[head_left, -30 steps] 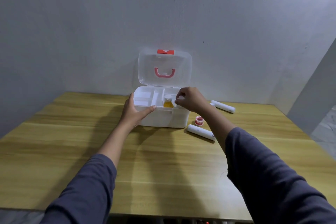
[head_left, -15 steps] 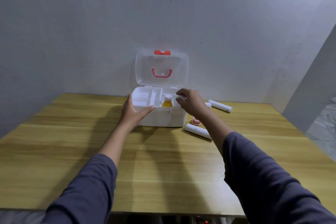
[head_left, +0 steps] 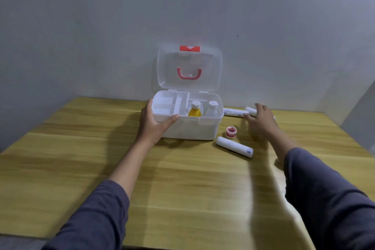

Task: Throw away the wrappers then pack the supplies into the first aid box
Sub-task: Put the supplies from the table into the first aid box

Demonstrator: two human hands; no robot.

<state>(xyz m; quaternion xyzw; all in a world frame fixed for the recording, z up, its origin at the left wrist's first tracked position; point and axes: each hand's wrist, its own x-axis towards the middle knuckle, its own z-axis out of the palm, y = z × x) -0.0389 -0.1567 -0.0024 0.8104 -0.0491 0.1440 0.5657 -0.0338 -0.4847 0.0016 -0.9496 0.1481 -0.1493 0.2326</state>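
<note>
Gripping the first aid box (head_left: 188,128) at its front-left corner is the left hand (head_left: 153,126); right of the box, the right hand (head_left: 261,121) hovers spread-fingered, empty, over bandage rolls (head_left: 235,112).

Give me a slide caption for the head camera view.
Left hand steadies the open first aid box while the right hand reaches toward bandage rolls on the table.

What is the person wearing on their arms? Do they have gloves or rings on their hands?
Both arms wear long, dark greyish-blue sleeves made of soft plain cloth, with no writing or patterns. The sleeves are pushed up partway, so the forearms are bare. The left hand and the right hand are bare too: no gloves, and no rings, watch or bracelets that I can see.
</note>
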